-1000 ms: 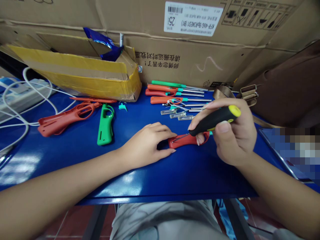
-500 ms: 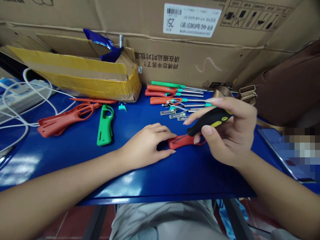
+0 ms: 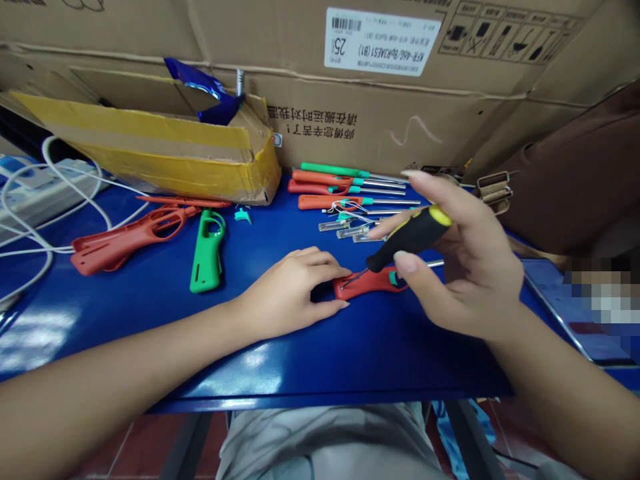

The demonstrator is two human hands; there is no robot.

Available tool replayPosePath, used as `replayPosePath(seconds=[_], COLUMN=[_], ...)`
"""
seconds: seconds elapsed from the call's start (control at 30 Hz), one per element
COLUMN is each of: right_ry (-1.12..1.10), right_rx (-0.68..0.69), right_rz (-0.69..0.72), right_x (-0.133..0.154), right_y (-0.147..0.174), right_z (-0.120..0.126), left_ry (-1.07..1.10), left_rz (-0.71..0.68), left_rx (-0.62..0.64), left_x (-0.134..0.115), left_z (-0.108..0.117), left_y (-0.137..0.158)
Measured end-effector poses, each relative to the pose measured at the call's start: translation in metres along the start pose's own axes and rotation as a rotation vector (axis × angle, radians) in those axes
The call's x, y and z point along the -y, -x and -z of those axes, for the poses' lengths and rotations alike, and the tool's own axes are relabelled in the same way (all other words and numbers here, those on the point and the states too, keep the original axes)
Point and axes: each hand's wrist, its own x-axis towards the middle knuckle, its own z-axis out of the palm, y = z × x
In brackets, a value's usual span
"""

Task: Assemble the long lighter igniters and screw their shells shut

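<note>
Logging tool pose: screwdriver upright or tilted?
Tilted: the screwdriver slants down and left, its tip at the red lighter.

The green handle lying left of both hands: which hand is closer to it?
Left. The left hand is to the right of the green handle, not touching it; the right hand, holding the screwdriver, is farther right.

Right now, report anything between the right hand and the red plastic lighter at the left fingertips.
Only the black-and-yellow screwdriver in the right hand, its thin metal shaft slanting toward the red plastic lighter. Nothing else visible intervenes.
</note>
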Motion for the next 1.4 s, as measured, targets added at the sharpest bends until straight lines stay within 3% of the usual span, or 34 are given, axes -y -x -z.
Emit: replayPosePath(seconds=[0.1, 0.27, 0.47, 0.63, 0.87, 1.03, 1.1, 1.27, 1.4], right_ry=[-0.062, 0.19, -0.038, 0.276, 0.021, 0.379, 0.4, 0.225, 0.484], right_rx=[0.017, -0.067, 0.074, -0.029, 0.075, -0.078, -0.091, 0.037, -0.104], right_rz=[-0.06, 0.093, -0.115, 0.084, 0.002, 0.169, 0.174, 0.124, 0.283], right_x=[0.0042, 0.0054, 0.0105, 0.0094, 0.0086, 0.008, 0.0088, 0.0088, 0.0066], right_y=[-0.0017, -0.0039, -0.0033, -0.005, -0.003, -0.0029, -0.0023, -0.0039, -0.0078], right_z=[0.0013, 0.0028, 0.0078, 0.0104, 0.0042, 0.0071, 0.0091, 0.0082, 0.0073], left_ry=[0.003, -0.002, 0.005, 0.006, 0.011, 0.011, 0.016, 0.015, 0.014], left_rz=[0.003, 0.017, 0.033, 0.025, 0.024, 0.028, 0.031, 0.028, 0.019], left_rx=[0.002, 0.002, 0.01, 0.013, 0.011, 0.017, 0.016, 0.02, 0.013], left_x=[-0.0002, -0.001, -0.0014, -0.0008, -0.0012, -0.0012, -0.0013, -0.0013, -0.0005], left_z=[-0.0003, -0.0004, 0.0004, -0.0004, -0.0004, -0.0005, -0.0005, -0.0003, -0.001], left_y=[-0.0006, -0.0004, -0.0008, -0.0013, -0.0008, -0.0003, -0.0003, -0.0003, -0.0003])
